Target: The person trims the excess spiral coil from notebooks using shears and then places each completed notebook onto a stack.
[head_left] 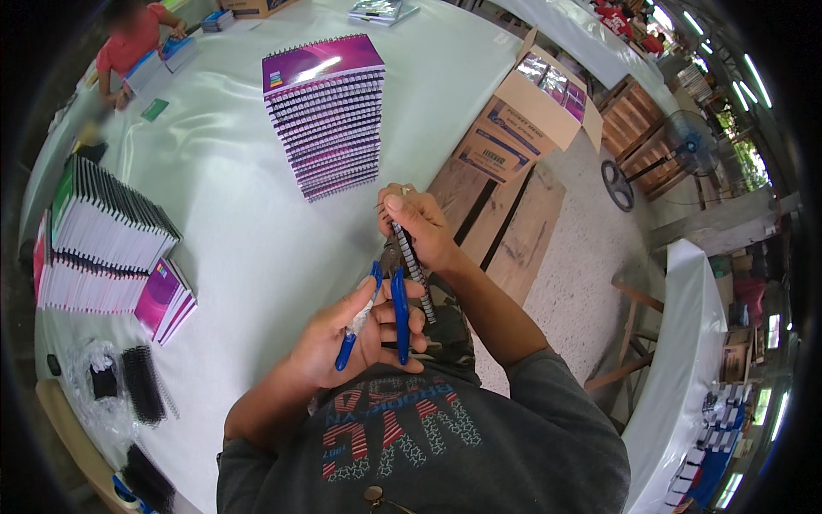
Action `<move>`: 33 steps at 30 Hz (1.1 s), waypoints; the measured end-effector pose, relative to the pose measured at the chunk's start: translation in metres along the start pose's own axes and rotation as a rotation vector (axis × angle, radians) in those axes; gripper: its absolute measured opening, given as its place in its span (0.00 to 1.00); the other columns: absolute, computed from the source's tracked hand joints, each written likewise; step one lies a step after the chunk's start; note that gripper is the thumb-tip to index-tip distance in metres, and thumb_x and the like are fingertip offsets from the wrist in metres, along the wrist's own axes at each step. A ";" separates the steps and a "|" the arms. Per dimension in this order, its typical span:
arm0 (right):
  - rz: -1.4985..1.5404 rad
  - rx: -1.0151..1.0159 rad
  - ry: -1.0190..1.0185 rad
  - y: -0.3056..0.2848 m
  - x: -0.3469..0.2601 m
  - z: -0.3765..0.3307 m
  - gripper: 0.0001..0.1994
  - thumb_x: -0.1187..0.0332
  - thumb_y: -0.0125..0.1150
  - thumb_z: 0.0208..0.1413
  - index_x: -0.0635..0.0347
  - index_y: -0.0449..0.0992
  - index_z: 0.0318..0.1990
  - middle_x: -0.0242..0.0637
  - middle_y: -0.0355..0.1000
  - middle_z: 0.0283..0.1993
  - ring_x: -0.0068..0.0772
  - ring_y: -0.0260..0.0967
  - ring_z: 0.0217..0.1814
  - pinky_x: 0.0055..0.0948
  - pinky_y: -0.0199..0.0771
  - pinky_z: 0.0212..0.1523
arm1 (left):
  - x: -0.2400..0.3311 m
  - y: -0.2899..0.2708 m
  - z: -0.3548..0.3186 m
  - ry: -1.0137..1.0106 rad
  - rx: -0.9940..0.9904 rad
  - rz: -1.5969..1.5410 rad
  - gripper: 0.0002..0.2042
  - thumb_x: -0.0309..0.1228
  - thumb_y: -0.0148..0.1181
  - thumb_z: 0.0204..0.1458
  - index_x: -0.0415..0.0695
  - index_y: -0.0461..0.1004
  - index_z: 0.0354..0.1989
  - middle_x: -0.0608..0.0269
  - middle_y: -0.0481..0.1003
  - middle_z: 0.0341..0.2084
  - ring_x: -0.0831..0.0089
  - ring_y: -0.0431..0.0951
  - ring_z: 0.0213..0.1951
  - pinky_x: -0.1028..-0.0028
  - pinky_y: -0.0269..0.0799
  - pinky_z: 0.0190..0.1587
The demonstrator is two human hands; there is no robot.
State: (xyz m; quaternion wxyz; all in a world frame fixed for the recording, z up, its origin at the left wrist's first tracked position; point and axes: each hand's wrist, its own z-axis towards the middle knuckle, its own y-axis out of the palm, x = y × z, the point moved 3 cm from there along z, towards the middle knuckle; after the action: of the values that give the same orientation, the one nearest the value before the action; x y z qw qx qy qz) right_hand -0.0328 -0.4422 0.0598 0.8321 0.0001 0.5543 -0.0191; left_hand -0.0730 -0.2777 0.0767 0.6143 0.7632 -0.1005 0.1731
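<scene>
My left hand (364,330) is wrapped around blue-handled pliers (400,313), the handles spread apart and one of them partly wrapped in something whitish. The jaws of the pliers are close beside the spiral binding of a notebook (414,267), seen nearly edge-on in front of my body. Near the top end of that spiral, my right hand (419,224) grips the notebook with thumb and fingers. I cannot tell whether the jaws touch the wire. Beyond my hands stands a tall stack of purple spiral notebooks (325,120) on the white-covered table (214,188).
Left are stacks of spiral notebooks (103,231), purple notebooks (164,300) and loose black spirals (143,385) by plastic wrap. Cartons (505,137) stand on a wooden pallet (514,214) at right, near a fan (685,146). A person (133,47) works across the table.
</scene>
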 end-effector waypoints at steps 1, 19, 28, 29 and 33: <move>-0.063 -0.003 -0.039 0.002 -0.001 -0.001 0.23 0.55 0.40 0.62 0.60 0.65 0.18 0.29 0.61 0.19 0.24 0.56 0.26 0.27 0.53 0.37 | 0.001 0.001 -0.001 0.000 0.004 -0.002 0.28 0.52 0.35 0.60 0.42 0.59 0.58 0.58 0.69 0.41 0.63 0.71 0.44 0.59 0.69 0.46; -0.226 -0.068 -0.133 0.012 -0.006 -0.001 0.19 0.62 0.46 0.59 0.59 0.63 0.16 0.28 0.59 0.18 0.24 0.54 0.25 0.29 0.52 0.38 | 0.008 0.000 -0.012 0.027 0.293 0.250 0.26 0.53 0.36 0.59 0.40 0.64 0.47 0.61 0.67 0.26 0.68 0.72 0.26 0.69 0.72 0.29; -0.014 -0.080 0.154 0.025 -0.006 -0.004 0.23 0.59 0.47 0.60 0.61 0.63 0.14 0.30 0.60 0.15 0.20 0.55 0.20 0.24 0.54 0.24 | 0.036 0.003 -0.034 0.174 0.559 1.529 0.19 0.45 0.49 0.57 0.40 0.64 0.46 0.54 0.70 0.27 0.57 0.75 0.30 0.61 0.70 0.34; -0.012 -0.079 0.159 0.027 -0.002 -0.005 0.23 0.59 0.47 0.60 0.61 0.63 0.14 0.30 0.60 0.15 0.20 0.55 0.20 0.24 0.54 0.24 | 0.043 0.003 -0.034 0.173 0.645 1.794 0.17 0.38 0.53 0.54 0.39 0.64 0.46 0.53 0.70 0.28 0.59 0.74 0.30 0.62 0.69 0.35; 0.073 -0.104 0.348 0.032 0.015 -0.009 0.24 0.55 0.48 0.59 0.62 0.65 0.15 0.27 0.59 0.16 0.18 0.54 0.22 0.22 0.54 0.26 | 0.073 -0.029 -0.042 0.107 0.522 1.911 0.18 0.31 0.60 0.47 0.39 0.66 0.46 0.51 0.71 0.35 0.59 0.72 0.37 0.67 0.67 0.43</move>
State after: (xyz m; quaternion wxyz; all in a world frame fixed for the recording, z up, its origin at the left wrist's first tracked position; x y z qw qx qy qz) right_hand -0.0345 -0.4102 0.0418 0.7227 -0.0194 0.6897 0.0401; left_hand -0.0010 -0.2258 0.0863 0.0327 0.4639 -0.6047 0.6466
